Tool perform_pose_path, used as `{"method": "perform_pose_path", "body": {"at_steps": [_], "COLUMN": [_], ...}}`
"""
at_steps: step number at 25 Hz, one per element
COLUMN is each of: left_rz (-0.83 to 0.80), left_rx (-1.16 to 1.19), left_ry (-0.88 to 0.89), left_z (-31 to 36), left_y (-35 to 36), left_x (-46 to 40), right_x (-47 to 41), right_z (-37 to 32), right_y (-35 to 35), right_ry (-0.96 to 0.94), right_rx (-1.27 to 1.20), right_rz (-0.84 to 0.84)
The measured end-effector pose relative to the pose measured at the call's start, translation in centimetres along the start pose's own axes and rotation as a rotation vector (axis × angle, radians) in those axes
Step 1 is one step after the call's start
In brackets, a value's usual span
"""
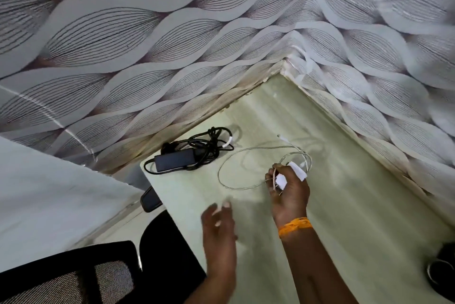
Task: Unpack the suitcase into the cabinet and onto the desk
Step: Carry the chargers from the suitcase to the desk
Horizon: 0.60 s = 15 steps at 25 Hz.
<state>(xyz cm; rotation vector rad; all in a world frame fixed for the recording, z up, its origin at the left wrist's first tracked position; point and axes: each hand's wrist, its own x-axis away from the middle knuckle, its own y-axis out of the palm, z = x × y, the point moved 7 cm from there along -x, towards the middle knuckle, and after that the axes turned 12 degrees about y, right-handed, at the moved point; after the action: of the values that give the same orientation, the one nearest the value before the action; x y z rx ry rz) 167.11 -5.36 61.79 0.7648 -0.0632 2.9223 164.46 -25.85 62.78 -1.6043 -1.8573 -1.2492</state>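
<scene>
Two chargers share the pale green desk (344, 205), which sits in a corner of leaf-patterned wallpaper (147, 33). Farthest left, a black mesh chair (73, 276) stands below the desk's edge, and a dark phone-like slab (150, 199) lies at the desk's left edge. Beyond the fingers of the left hand (219, 225), toward the wall, lies the black laptop charger (176, 162), a flat brick with its dark cord bundled in loose coils behind it. The left hand hovers blurred over the desk, its fingers loosely spread and holding nothing. Just right of it, the right hand (290, 190), with an orange band (295, 226) at the wrist, pinches a small white charger plug (282, 180) between thumb and curled fingers. From those fingers a thin white cable (231, 156) runs out in a wide loop lying on the desk to their left and beyond them, its free end pointing toward the corner. At the far right edge sits a dark round object (443, 269), only partly seen.
</scene>
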Motion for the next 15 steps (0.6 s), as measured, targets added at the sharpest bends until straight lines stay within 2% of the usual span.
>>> {"method": "perform_pose_path", "body": {"at_steps": [1,3,6,9,12,15], "left_rz": [-0.081,-0.211,-0.343,-0.467,-0.416,-0.308], "left_rx": [0.053,0.171,0.212,0.223,0.242,0.093], "left_ry": [-0.042,-0.005,0.191,0.318,0.314,0.340], "left_z": [-0.3,0.6,5.1,8.0,8.7,8.3], "left_y": [1.9,5.2,9.2,12.4,13.8,14.1], "left_x": [1.5,0.9,-4.0,-6.5,-7.9,-10.2], "right_x": [-0.3,-0.4,0.0,0.0,-0.4,-0.6], "right_z": [0.0,0.6,2.0,2.1,1.4,0.4], "right_y": [0.2,0.3,-0.9,-2.0,-2.3,-2.8], "right_ry": [0.031,0.110,0.204,0.157,0.109,0.080], "right_rx": [-0.017,0.021,0.185,0.321,0.396,0.450], "right_rz": [-0.017,-0.062,-0.123,-0.203,-0.249,-0.297]}}
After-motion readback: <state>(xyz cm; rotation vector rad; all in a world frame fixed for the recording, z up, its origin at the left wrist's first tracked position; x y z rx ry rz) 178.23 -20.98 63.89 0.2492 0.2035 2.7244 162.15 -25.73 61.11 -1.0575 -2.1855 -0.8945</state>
